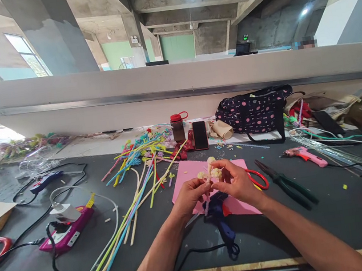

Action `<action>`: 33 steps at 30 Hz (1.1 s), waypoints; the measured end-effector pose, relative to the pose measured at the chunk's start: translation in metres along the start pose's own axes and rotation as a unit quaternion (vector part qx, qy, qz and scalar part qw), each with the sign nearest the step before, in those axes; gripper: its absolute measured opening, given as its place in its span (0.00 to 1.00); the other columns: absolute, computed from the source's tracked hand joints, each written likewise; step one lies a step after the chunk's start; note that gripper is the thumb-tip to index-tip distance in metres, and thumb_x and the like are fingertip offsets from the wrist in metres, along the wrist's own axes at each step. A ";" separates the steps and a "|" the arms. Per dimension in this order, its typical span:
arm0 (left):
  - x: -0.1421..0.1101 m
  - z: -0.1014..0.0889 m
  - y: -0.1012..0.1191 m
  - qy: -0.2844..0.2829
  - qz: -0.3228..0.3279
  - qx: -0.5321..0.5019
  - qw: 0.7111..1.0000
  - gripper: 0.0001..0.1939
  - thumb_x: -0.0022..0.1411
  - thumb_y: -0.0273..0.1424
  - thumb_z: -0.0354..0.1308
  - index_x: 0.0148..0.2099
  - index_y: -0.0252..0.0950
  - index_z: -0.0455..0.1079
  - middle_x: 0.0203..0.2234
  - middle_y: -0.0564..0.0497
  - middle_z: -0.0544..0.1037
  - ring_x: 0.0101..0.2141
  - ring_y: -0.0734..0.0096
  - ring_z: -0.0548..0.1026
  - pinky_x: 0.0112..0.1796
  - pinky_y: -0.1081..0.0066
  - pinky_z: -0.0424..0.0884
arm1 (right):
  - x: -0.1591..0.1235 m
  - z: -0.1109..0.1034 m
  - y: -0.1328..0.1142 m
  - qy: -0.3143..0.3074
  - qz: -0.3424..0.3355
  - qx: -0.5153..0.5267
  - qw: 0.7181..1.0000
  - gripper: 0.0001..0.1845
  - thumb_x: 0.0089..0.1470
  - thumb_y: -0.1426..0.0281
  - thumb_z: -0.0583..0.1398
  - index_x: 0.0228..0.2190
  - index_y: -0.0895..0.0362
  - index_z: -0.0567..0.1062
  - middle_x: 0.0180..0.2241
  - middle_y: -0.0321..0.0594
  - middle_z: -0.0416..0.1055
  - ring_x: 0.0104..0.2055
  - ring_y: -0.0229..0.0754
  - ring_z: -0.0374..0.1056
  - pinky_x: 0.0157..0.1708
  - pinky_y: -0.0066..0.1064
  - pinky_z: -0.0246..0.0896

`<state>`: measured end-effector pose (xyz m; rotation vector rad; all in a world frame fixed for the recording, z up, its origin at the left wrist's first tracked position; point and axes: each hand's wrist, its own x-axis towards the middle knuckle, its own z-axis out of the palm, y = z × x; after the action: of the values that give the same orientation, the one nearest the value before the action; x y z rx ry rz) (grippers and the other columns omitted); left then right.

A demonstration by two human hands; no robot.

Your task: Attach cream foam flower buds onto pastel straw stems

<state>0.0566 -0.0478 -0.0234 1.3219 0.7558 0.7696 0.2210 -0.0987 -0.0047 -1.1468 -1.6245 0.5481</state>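
Above the pink sheet (186,170), both hands are closed around a small craft flower (216,173) with fluffy cream clusters, apparently of pipe cleaner. My left hand (189,195) pinches it low, near the stem. Fingers of my right hand (238,181) grip its upper right side; their tips partly cover it. Just below the hands lies a dark blue glue gun (223,223), its nozzle end over the sheet. A red handle loop (264,178), seemingly of scissors, shows beside my right wrist. To its right rest long-nose pliers (287,185) with dark green handles.
Colourful pipe cleaners (141,190) spread left of the sheet. Behind stand a red-capped bottle (178,129), a phone (200,135) and a patterned bag (255,114). A pink glue gun (307,157) lies right; a magenta power strip (68,230) with cables sits left.
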 end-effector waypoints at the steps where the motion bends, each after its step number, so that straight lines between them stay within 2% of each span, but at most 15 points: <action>1: 0.000 0.000 0.000 0.005 0.005 0.004 1.000 0.14 0.48 0.40 0.61 0.28 0.32 0.71 0.18 0.54 0.70 0.19 0.79 0.64 0.21 0.77 0.56 | 0.000 0.000 0.000 0.004 -0.003 0.001 1.000 0.22 0.44 0.67 0.63 0.43 0.53 0.67 0.38 0.38 0.68 0.27 0.35 0.62 0.26 0.28 0.59; 5: 0.001 -0.001 -0.001 0.026 0.022 0.023 0.999 0.14 0.47 0.39 0.62 0.30 0.32 0.72 0.21 0.52 0.72 0.21 0.78 0.64 0.22 0.77 0.56 | 0.002 -0.005 0.003 0.039 0.008 0.056 0.998 0.14 0.49 0.63 0.60 0.37 0.55 0.68 0.33 0.38 0.68 0.25 0.34 0.62 0.24 0.26 0.56; 8: 0.001 -0.001 -0.001 0.024 0.042 0.035 0.998 0.13 0.47 0.38 0.62 0.31 0.32 0.73 0.21 0.53 0.71 0.22 0.77 0.63 0.23 0.77 0.55 | 0.008 -0.011 0.009 0.069 0.044 0.135 0.988 0.14 0.52 0.60 0.56 0.38 0.56 0.68 0.32 0.38 0.68 0.25 0.35 0.63 0.22 0.26 0.55; 12: 0.000 0.000 -0.002 0.012 0.058 0.066 0.996 0.14 0.48 0.39 0.61 0.32 0.32 0.73 0.20 0.55 0.69 0.22 0.78 0.60 0.24 0.76 0.54 | 0.014 -0.016 0.014 0.023 0.090 0.183 0.979 0.18 0.54 0.59 0.54 0.42 0.58 0.70 0.25 0.36 0.65 0.23 0.34 0.59 0.22 0.26 0.54; 15: 0.000 0.002 -0.001 0.014 0.065 0.106 0.992 0.13 0.48 0.38 0.61 0.31 0.32 0.74 0.20 0.54 0.69 0.23 0.77 0.61 0.26 0.76 0.55 | 0.015 -0.017 0.014 -0.009 0.104 0.203 0.974 0.18 0.51 0.61 0.57 0.42 0.58 0.71 0.25 0.35 0.65 0.23 0.33 0.58 0.23 0.26 0.54; 20: -0.002 0.003 0.000 0.009 0.043 0.137 0.990 0.12 0.49 0.37 0.60 0.28 0.32 0.73 0.19 0.55 0.67 0.21 0.78 0.59 0.24 0.76 0.53 | 0.013 -0.016 0.012 -0.025 0.079 0.178 0.981 0.13 0.48 0.64 0.60 0.37 0.56 0.73 0.23 0.33 0.65 0.23 0.34 0.60 0.24 0.26 0.56; 24: -0.002 0.003 0.000 0.006 0.016 0.139 0.990 0.13 0.47 0.39 0.60 0.25 0.32 0.72 0.16 0.55 0.65 0.19 0.78 0.58 0.21 0.76 0.52 | 0.012 -0.015 0.013 -0.021 0.066 0.140 0.988 0.13 0.48 0.64 0.60 0.37 0.56 0.73 0.21 0.33 0.64 0.23 0.34 0.60 0.22 0.26 0.56; 33: -0.001 -0.002 -0.002 0.002 -0.008 0.116 0.993 0.12 0.47 0.38 0.61 0.26 0.33 0.72 0.17 0.54 0.71 0.19 0.77 0.62 0.22 0.75 0.54 | 0.012 -0.015 0.015 0.010 0.080 0.147 0.986 0.13 0.50 0.63 0.59 0.36 0.56 0.72 0.25 0.33 0.64 0.23 0.33 0.58 0.22 0.25 0.54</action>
<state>0.0551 -0.0477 -0.0258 1.5213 0.8787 0.6856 0.2405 -0.0842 -0.0057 -1.0606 -1.3874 0.8473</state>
